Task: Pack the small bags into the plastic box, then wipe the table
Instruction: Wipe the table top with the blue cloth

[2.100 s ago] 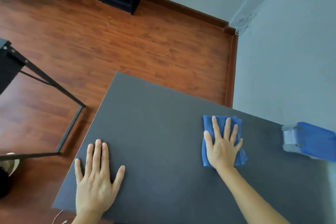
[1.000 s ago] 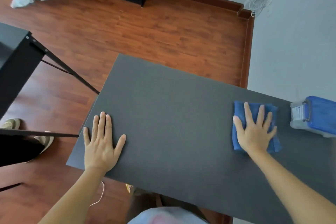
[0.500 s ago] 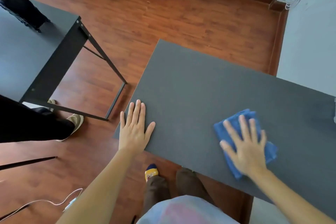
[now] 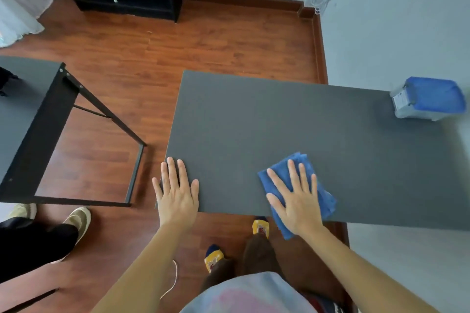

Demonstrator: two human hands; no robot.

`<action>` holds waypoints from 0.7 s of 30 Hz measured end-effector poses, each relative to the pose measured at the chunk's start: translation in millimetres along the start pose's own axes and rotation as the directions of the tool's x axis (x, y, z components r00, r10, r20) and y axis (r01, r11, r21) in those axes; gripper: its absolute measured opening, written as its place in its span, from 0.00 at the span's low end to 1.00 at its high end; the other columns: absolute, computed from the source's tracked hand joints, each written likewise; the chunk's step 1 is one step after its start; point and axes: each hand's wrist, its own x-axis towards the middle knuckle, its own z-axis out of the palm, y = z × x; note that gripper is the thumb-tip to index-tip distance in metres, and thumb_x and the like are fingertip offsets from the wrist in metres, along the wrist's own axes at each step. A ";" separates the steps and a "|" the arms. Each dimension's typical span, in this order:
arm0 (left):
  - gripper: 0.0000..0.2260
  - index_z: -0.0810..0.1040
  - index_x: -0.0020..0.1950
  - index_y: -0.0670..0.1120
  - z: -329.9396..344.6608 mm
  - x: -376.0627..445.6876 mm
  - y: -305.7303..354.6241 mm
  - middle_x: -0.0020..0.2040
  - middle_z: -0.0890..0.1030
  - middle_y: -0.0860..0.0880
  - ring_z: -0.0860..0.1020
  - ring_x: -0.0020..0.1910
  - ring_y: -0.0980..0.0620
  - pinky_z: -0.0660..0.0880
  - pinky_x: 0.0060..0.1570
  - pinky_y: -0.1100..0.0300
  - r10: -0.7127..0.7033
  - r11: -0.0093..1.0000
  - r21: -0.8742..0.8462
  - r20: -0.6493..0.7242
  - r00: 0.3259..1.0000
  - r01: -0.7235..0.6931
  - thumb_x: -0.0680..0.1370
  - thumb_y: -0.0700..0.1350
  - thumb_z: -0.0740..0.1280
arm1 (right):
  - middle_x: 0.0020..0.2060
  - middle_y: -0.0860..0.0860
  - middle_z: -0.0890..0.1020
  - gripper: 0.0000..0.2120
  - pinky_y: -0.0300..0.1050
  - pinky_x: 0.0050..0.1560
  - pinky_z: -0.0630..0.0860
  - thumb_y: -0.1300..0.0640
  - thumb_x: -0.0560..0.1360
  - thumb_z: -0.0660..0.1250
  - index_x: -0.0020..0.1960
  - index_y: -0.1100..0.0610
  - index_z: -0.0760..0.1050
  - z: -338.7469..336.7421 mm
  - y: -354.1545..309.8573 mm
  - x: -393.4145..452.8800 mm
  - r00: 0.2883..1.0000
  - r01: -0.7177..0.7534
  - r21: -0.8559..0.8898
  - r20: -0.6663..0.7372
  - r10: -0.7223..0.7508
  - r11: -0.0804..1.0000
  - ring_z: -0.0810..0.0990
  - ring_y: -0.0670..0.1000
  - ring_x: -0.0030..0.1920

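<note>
Wiping stage, I'd say. My right hand [image 4: 296, 201] lies flat, fingers spread, pressing the folded blue cloth [image 4: 302, 189] at the near edge of the dark grey desk [image 4: 267, 119], one corner hanging off. Left hand [image 4: 176, 190] flat, holding nothing, at the near left corner. Clear plastic box with blue lid [image 4: 427, 99] sits far right, lid on. Unwiped desk stretches away and rightward from the cloth; right hand does the stroke.

A matt, finely grained dark grey top is seen on the desk [image 4: 279, 119]. The blue cloth [image 4: 323, 195] is shown as soft, napped fabric. The box [image 4: 407, 107] is made of translucent plastic, with a smooth blue plastic lid [image 4: 435, 95]. The floor [image 4: 203, 43] is laid in glossy reddish wood-look boards.
</note>
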 end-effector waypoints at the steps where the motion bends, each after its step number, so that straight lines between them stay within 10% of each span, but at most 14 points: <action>1: 0.30 0.43 0.79 0.43 -0.4 -0.2 -0.2 0.80 0.43 0.43 0.40 0.79 0.45 0.41 0.76 0.43 0.004 1.000 0.002 0.002 1.000 -0.004 0.80 0.57 0.40 | 0.80 0.56 0.52 0.28 0.67 0.75 0.50 0.34 0.79 0.44 0.78 0.38 0.50 -5.2 29.7 -3.7 0.984 -0.177 0.000 0.011 0.177 0.984 0.50 0.62 0.79; 5: 0.29 0.44 0.79 0.42 -1.1 0.8 -0.7 0.80 0.44 0.42 0.42 0.79 0.43 0.43 0.76 0.42 0.006 1.000 0.017 0.013 1.000 -0.006 0.82 0.56 0.44 | 0.80 0.59 0.46 0.31 0.71 0.75 0.45 0.33 0.79 0.42 0.79 0.40 0.46 -24.4 49.1 28.3 0.675 -0.734 0.191 0.098 0.731 0.652 0.44 0.64 0.79; 10: 0.29 0.47 0.79 0.41 2.3 4.0 4.4 0.80 0.45 0.42 0.43 0.79 0.44 0.44 0.75 0.37 -0.008 0.999 0.044 0.027 1.000 0.007 0.82 0.55 0.47 | 0.79 0.59 0.54 0.29 0.68 0.75 0.46 0.34 0.79 0.49 0.78 0.39 0.52 -4.3 -70.9 28.1 0.980 -0.199 0.134 0.006 0.200 0.971 0.51 0.65 0.79; 13: 0.30 0.48 0.79 0.40 6.4 7.2 20.2 0.80 0.48 0.42 0.44 0.79 0.44 0.43 0.74 0.36 0.097 0.989 0.111 0.030 0.995 -0.100 0.82 0.56 0.42 | 0.80 0.55 0.54 0.28 0.67 0.75 0.50 0.33 0.80 0.48 0.78 0.37 0.50 2.3 -71.4 13.9 1.000 0.021 0.126 0.009 -0.023 0.992 0.50 0.62 0.79; 21: 0.35 0.51 0.78 0.38 31.0 0.5 100.8 0.80 0.49 0.40 0.46 0.79 0.43 0.47 0.74 0.36 0.252 0.964 0.079 0.038 0.967 -0.254 0.79 0.61 0.39 | 0.80 0.55 0.50 0.29 0.66 0.76 0.49 0.31 0.78 0.43 0.78 0.36 0.47 -16.8 136.9 -0.4 0.912 -0.410 0.062 0.044 0.408 0.910 0.48 0.61 0.79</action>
